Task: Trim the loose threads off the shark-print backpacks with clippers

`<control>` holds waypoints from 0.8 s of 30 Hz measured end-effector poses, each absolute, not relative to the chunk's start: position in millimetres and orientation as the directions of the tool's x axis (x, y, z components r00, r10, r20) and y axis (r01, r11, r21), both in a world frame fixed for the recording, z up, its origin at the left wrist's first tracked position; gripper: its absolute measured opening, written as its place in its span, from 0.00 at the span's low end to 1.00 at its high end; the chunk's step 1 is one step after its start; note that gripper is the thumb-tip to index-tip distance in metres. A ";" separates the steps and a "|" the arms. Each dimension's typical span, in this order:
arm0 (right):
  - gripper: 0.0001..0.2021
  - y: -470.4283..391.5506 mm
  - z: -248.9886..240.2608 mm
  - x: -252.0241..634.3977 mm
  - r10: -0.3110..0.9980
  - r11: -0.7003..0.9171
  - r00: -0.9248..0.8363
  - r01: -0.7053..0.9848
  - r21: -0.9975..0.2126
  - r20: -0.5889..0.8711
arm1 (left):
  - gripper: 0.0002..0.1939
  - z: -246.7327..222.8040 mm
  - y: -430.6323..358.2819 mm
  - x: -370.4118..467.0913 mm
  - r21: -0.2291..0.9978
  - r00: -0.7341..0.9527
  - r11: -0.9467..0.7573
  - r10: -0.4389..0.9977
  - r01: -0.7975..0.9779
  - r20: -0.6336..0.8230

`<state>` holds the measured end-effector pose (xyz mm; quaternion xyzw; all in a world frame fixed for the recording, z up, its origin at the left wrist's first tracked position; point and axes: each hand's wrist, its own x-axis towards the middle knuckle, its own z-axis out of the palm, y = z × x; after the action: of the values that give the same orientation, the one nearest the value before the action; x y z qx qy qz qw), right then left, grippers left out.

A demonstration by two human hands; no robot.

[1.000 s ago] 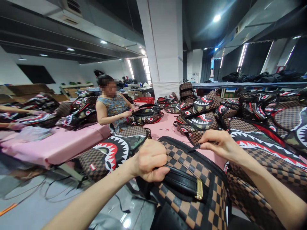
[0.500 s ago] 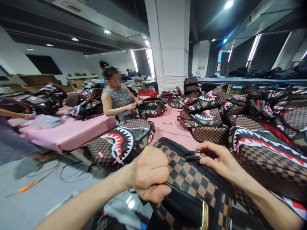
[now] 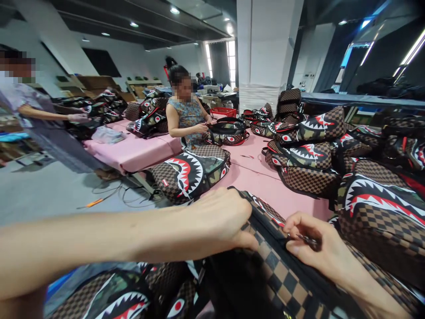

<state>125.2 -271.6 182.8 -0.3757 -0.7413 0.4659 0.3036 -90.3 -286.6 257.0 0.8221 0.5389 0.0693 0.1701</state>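
A brown-and-black checkered backpack [image 3: 288, 274] with black zipper edging lies tilted in front of me. My left hand [image 3: 229, 217] is closed over its near-left upper edge, fingers curled down and partly hidden, gripping the bag. At the bag's black zipper strip, my right hand [image 3: 315, 248] is pinched around a small dark metal tool [image 3: 308, 240]. The tool's kind is hard to make out, being mostly hidden by the fingers. Beyond the strip, a red-and-white printed part of the same bag shows.
Shark-mouth backpacks crowd the pink table [image 3: 245, 170]; one backpack [image 3: 192, 173] lies just beyond my left hand, another backpack [image 3: 381, 217] at right. More bags [image 3: 126, 292] are low at left. Across the table a person [image 3: 187, 110] handles a bag; another person [image 3: 40, 106] stands at far left.
The view has turned left and down. My left forearm now lies more level across the bag, which has tipped so its zipper edge shows more. My right hand stays at the zipper strip.
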 end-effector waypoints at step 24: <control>0.07 -248.6 226.0 115.1 0.521 0.853 -0.705 0.426 -0.301 0.481 | 0.06 268.1 -299.8 -101.4 0.854 0.347 0.002 0.913 0.519 -0.213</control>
<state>115.1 -248.6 226.0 -0.2575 -0.9195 0.0836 0.2848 -101.4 -299.8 268.1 0.6743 0.5312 0.2104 0.4678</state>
